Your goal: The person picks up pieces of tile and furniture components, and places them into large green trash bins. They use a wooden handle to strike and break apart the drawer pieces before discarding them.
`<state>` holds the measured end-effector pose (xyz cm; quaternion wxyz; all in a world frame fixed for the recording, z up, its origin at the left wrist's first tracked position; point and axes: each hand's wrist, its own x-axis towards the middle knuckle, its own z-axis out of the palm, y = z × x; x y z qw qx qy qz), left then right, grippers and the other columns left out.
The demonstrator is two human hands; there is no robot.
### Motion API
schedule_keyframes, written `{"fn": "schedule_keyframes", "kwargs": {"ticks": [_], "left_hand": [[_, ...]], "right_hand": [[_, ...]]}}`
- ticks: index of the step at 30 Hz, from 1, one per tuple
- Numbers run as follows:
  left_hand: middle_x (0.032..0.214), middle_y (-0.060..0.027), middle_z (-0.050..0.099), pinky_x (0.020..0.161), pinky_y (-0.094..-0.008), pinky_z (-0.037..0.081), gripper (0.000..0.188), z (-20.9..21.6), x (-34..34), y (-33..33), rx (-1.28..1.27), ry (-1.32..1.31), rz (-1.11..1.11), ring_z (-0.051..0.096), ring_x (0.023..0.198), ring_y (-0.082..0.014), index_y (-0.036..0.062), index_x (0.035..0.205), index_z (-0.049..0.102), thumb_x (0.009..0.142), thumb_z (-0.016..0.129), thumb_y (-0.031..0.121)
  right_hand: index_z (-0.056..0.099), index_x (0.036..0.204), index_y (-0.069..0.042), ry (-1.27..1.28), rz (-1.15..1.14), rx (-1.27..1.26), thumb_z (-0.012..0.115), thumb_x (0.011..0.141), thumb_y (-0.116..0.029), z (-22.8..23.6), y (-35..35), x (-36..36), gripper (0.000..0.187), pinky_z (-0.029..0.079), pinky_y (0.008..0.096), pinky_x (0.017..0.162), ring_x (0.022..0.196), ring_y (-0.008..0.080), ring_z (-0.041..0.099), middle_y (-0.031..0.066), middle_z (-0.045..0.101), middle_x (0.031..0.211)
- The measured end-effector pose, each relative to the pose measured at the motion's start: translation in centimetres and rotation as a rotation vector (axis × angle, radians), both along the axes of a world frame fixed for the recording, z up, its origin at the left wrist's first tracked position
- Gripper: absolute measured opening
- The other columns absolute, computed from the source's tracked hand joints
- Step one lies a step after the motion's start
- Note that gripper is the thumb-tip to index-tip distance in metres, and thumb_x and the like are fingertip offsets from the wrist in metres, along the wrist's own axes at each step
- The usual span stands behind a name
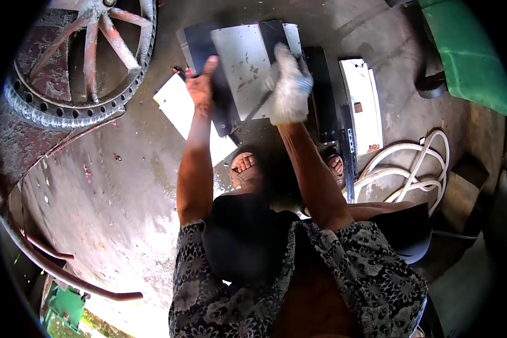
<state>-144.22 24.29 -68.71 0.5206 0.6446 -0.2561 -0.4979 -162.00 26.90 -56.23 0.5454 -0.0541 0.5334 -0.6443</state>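
A grey-white panel (239,67) with dark specks and black bands along its sides lies on the floor before me. My left hand (201,84), bare, rests at the black band (222,104) on its left side, thumb stretched out and fingers apart. Over the panel's right side is my right hand (292,93), in a white glove and smeared by motion. It seems closed round a thin dark tool (256,107) that slants down left across the panel; its exact kind is blurred.
White sheets (177,104) lie left of the panel. To the right are a black panel (322,96), a white panel (361,107) and a coiled pale hose (403,169). A large spoked metal wheel (90,56) stands at upper left, a green cover (467,56) at upper right. My sandalled feet (245,169) are close by.
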Motion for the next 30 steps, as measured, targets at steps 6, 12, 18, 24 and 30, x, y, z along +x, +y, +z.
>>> {"fn": "schedule_keyframes", "kwargs": {"ticks": [6, 12, 18, 24, 30], "left_hand": [[0.102, -0.0140, 0.073, 0.082, -0.0350, 0.057, 0.078, -1.8, 4.0, -3.9, 0.095, -0.135, 0.201, 0.068, 0.085, -0.0222, -0.0123, 0.110, 0.070, 0.070, 0.096, 0.049], [0.124, -0.0130, 0.072, 0.104, -0.0315, 0.047, 0.059, -1.9, 5.6, -2.1, -0.161, -0.266, -0.390, 0.066, 0.110, -0.0198, -0.0074, 0.128, 0.068, 0.096, 0.069, 0.042], [0.140, -0.0085, 0.067, 0.114, -0.0320, 0.038, 0.044, -5.8, 9.0, 4.2, -0.103, -0.371, -0.587, 0.062, 0.126, -0.0182, 0.0025, 0.136, 0.068, 0.108, 0.046, 0.027], [0.109, -0.0160, 0.075, 0.095, -0.0357, 0.051, 0.074, -5.3, 8.4, 7.6, 0.361, -0.579, -0.238, 0.066, 0.097, -0.0267, -0.0094, 0.115, 0.073, 0.081, 0.085, 0.055], [0.105, -0.0282, 0.074, 0.089, -0.0493, 0.055, 0.102, -4.0, 9.3, 8.8, 0.485, -1.100, -0.442, 0.071, 0.099, -0.0446, -0.0095, 0.110, 0.071, 0.075, 0.067, 0.086]], "right_hand": [[0.042, 0.063, -0.020, 0.252, 0.038, -0.325, 0.064, 0.102, -0.036, 4.8, 2.4, -8.5, 0.047, 0.022, 0.0268, 0.038, 0.038, 0.0077, 0.029, -0.0067, 0.030, 0.050], [0.057, 0.082, -0.010, 0.885, 0.243, -0.035, 0.065, 0.100, -0.035, 8.5, -4.6, -20.2, 0.032, 0.039, 0.0303, 0.051, 0.053, 0.0137, 0.049, 0.0024, 0.053, 0.067], [0.067, 0.095, 0.001, 1.092, 0.965, 0.529, 0.052, 0.105, -0.054, -2.4, -2.5, -30.2, 0.058, 0.056, 0.0380, 0.063, 0.058, 0.0212, 0.063, 0.0119, 0.064, 0.079], [0.069, 0.125, 0.001, 1.033, 1.644, 0.788, 0.068, 0.092, -0.058, -6.7, 7.2, -31.9, 0.067, 0.056, 0.0412, 0.088, 0.106, 0.0318, 0.070, 0.0235, 0.071, 0.112], [0.057, 0.140, 0.003, 1.511, 1.345, 0.596, 0.064, 0.088, -0.068, -10.6, 3.7, -25.8, 0.088, 0.051, 0.0459, 0.100, 0.118, 0.0390, 0.067, 0.0288, 0.066, 0.128]]}}
